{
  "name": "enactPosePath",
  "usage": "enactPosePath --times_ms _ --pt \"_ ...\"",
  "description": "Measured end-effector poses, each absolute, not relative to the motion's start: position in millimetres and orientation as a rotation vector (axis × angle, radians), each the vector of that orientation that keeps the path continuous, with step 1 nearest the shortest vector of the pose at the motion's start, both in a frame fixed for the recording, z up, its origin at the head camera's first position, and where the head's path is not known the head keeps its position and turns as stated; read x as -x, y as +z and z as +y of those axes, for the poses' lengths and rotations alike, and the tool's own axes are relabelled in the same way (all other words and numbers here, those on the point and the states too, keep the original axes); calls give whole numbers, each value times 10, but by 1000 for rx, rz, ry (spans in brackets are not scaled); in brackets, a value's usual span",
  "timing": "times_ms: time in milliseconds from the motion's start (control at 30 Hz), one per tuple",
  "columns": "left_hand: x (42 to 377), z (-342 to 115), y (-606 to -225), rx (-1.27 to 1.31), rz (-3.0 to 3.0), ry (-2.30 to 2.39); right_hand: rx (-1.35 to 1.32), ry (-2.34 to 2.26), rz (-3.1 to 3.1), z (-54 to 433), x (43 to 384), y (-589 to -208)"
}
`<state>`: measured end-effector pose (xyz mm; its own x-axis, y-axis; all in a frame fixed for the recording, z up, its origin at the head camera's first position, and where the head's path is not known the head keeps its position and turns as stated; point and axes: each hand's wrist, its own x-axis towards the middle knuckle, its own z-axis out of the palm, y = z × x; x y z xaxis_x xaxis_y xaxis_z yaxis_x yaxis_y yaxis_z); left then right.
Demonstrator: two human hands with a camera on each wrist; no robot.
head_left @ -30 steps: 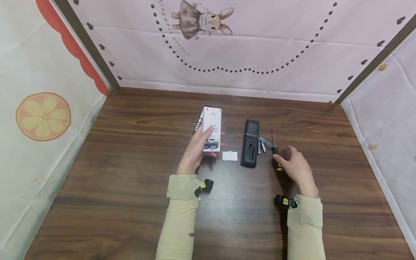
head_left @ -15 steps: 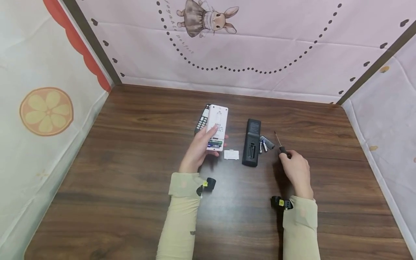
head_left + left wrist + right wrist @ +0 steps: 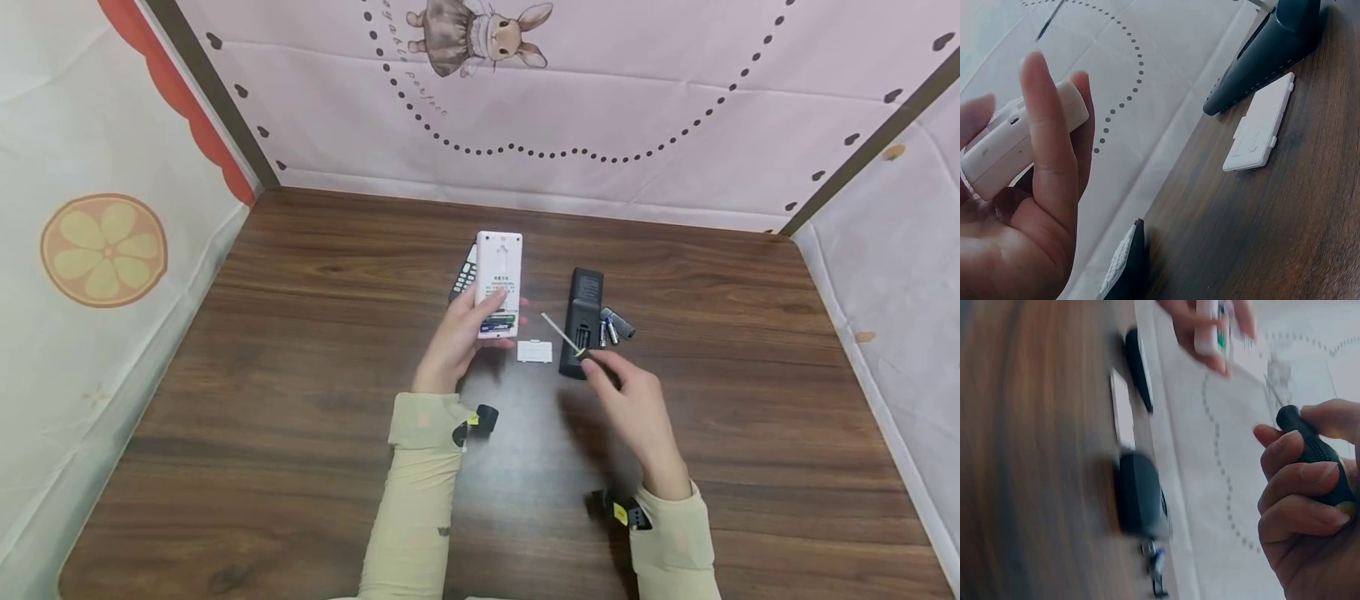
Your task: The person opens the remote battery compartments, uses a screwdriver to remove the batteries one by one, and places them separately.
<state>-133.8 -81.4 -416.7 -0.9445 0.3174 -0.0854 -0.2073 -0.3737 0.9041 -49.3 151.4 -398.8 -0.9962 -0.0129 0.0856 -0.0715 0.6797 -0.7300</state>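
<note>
My left hand (image 3: 459, 337) grips a white remote control (image 3: 501, 265) with its back turned up, thumb across the back. The battery bay at its near end lies uncovered, with batteries (image 3: 498, 322) inside. In the left wrist view the fingers curl round the remote's end (image 3: 1004, 153), raised off the table. My right hand (image 3: 633, 400) holds a screwdriver (image 3: 1313, 447) by its dark handle, fingers wrapped round it. Its thin shaft (image 3: 561, 334) points up and left toward the white remote, the tip apart from it. The handle overlaps a black remote (image 3: 587, 292) in the head view.
A white battery cover (image 3: 535, 351) lies between the two remotes. The black remote lies back up with its battery bay uncovered; loose batteries (image 3: 607, 330) and a dark cover (image 3: 621, 323) sit at its right. Another remote with pale buttons (image 3: 465, 275) lies partly under the held one.
My right hand has picked up the screwdriver from the table's right side and carried it left, over the black remote. The left hand keeps its hold on the white remote.
</note>
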Motion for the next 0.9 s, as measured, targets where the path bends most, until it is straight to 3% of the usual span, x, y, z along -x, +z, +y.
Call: enactPosePath --times_ms 500,900 --pt "1321 -794 -4166 -174 1530 2362 -150 1127 -2829 1302 422 -4006" --pt "1259 -681 -3995 -212 1731 2225 -289 569 -2728 1103 399 -3731"
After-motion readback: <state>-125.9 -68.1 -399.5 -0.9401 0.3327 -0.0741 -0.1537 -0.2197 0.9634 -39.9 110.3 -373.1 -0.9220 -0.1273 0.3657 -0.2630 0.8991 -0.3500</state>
